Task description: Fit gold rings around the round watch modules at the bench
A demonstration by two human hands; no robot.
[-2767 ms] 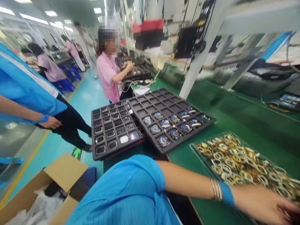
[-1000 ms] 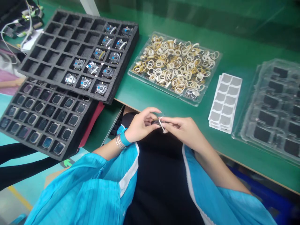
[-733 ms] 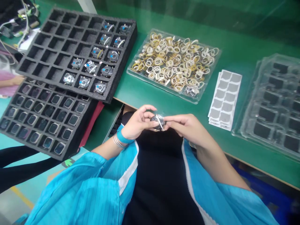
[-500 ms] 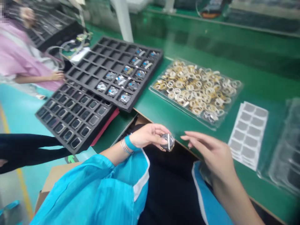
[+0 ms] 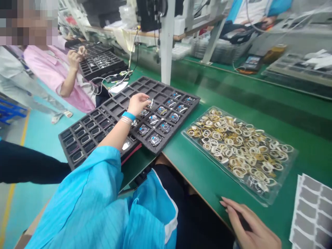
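Observation:
My left hand (image 5: 139, 104), with a teal wristband, is over the black foam tray (image 5: 193, 103) and pinches a round watch module (image 5: 151, 103). The module is small, dark and silvery with a pale strip, and my fingers partly hide it. Several similar modules with blue marks sit in the tray's compartments beside and in front of my hand. At the lower right, my right hand (image 5: 249, 224) hovers near the table's front edge. Its thumb and forefinger stretch out slightly apart, with nothing visible between them.
A clear plastic tray (image 5: 278, 193) carries many white and yellow rings on the green table (image 5: 173, 160). Sheets of grey stickers (image 5: 310, 207) lie at the right edge. Another foam tray (image 5: 67, 152) with watch-like pieces is partly beneath the first. A person in pink (image 5: 52, 65) works at the left.
My left hand has moved left and forward with the watch module, from in front of me to the foam tray. The view has also shifted, bringing more of the table's back into sight.

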